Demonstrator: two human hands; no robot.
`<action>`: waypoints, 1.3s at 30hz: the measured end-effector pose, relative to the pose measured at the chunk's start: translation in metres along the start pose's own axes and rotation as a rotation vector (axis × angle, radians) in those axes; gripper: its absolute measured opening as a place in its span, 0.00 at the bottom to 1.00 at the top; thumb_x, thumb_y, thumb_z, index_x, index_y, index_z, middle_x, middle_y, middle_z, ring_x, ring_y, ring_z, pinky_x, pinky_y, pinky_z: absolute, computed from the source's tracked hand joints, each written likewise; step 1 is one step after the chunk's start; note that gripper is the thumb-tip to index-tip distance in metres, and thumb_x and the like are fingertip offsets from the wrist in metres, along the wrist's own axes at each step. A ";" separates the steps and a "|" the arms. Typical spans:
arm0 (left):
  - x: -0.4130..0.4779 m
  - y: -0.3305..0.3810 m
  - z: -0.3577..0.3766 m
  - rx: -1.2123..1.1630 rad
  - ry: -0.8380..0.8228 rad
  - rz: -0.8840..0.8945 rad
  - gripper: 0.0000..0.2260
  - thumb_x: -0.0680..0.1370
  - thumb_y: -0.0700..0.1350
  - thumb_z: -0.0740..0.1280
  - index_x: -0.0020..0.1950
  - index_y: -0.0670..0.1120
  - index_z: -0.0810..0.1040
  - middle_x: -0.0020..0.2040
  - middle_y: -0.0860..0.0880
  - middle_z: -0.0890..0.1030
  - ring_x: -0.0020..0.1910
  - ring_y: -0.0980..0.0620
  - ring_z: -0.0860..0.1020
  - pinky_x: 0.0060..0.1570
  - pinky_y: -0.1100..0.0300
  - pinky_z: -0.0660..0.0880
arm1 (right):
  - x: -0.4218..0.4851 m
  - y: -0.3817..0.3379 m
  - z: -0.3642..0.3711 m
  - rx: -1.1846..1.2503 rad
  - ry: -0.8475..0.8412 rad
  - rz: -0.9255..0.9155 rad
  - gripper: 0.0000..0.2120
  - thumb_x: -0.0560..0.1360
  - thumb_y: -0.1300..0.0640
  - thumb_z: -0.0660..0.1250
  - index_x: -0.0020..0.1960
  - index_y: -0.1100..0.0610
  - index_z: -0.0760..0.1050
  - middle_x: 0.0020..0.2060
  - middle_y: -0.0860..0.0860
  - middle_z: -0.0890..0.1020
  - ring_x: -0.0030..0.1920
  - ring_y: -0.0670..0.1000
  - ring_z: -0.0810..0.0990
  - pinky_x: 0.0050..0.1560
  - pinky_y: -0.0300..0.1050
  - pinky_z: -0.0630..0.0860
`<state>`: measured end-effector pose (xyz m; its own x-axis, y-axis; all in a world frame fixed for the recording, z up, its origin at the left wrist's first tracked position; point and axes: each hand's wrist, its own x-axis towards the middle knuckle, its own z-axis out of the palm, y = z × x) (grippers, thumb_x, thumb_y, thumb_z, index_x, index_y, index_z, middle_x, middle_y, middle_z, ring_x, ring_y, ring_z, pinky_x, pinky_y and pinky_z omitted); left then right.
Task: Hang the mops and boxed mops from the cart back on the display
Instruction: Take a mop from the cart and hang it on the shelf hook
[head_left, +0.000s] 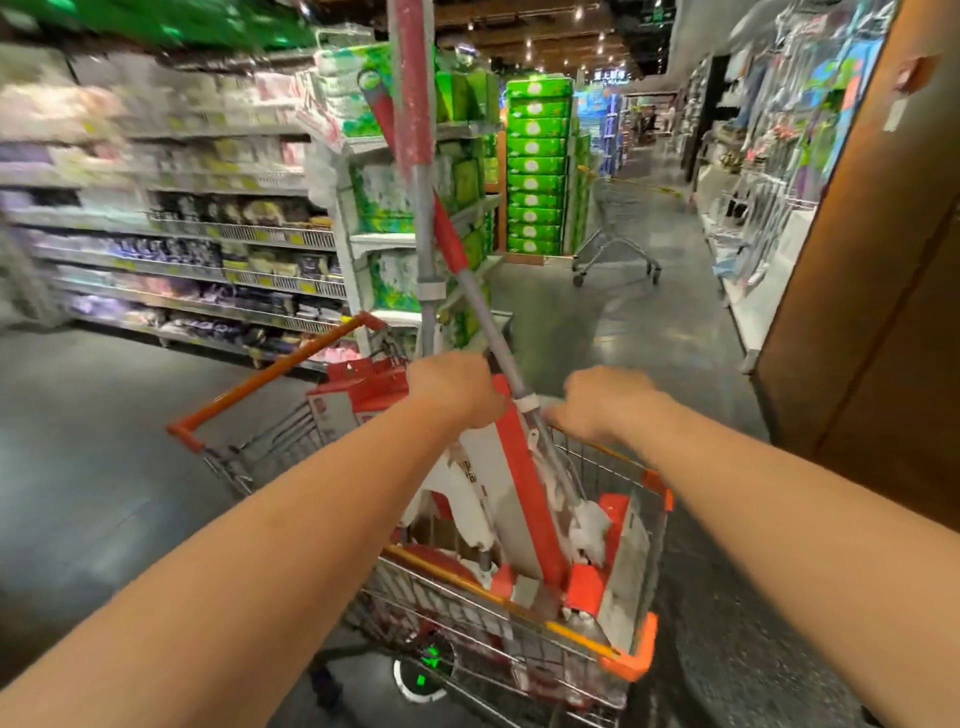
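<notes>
Both bare forearms are reaching out over the cart (631, 660). The left hand (457, 389) is curling its fingers round the lower end of an upright mop (423, 208). The right hand (608, 402) is hovering with bent fingers just beside a slanted mop (483, 291); blur is hiding whether it is gripping anything. Red-and-white boxed mops (358, 395) are lying in the cart's basket alongside both mops.

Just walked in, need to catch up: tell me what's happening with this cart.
A person stands over an orange-rimmed shopping cart in a store aisle, loaded with boxed mops and loose mops. The left hand appears to grip the upright mop by its grey pole; the right hand reaches toward the slanted mop, its grip unclear through blur. The load is still in the cart.
</notes>
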<state>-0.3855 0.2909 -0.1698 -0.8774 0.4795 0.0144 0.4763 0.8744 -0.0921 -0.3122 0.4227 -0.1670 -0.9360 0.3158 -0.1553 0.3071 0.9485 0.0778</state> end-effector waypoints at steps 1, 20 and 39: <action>0.002 -0.005 0.001 -0.001 0.017 -0.046 0.18 0.78 0.62 0.59 0.47 0.47 0.71 0.45 0.49 0.75 0.45 0.47 0.75 0.42 0.56 0.67 | 0.008 -0.005 0.000 -0.009 0.009 -0.024 0.28 0.77 0.36 0.55 0.65 0.56 0.73 0.62 0.57 0.76 0.61 0.59 0.76 0.55 0.49 0.72; 0.048 -0.062 0.021 -0.117 0.127 -0.444 0.17 0.78 0.61 0.61 0.49 0.48 0.74 0.41 0.50 0.78 0.40 0.49 0.77 0.39 0.56 0.75 | 0.106 -0.060 -0.026 -0.014 0.155 -0.372 0.16 0.79 0.47 0.57 0.61 0.55 0.72 0.54 0.54 0.78 0.54 0.57 0.77 0.48 0.48 0.73; 0.137 -0.143 0.051 -0.722 0.017 -0.076 0.22 0.82 0.44 0.61 0.75 0.48 0.61 0.69 0.39 0.72 0.63 0.40 0.75 0.61 0.47 0.73 | 0.195 -0.126 -0.007 0.673 0.108 -0.138 0.13 0.76 0.56 0.67 0.58 0.61 0.74 0.49 0.55 0.79 0.50 0.55 0.79 0.48 0.48 0.74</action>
<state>-0.5769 0.2280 -0.2059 -0.9115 0.4112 0.0106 0.3379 0.7336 0.5896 -0.5344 0.3646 -0.2006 -0.9753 0.2199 -0.0187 0.1912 0.7999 -0.5688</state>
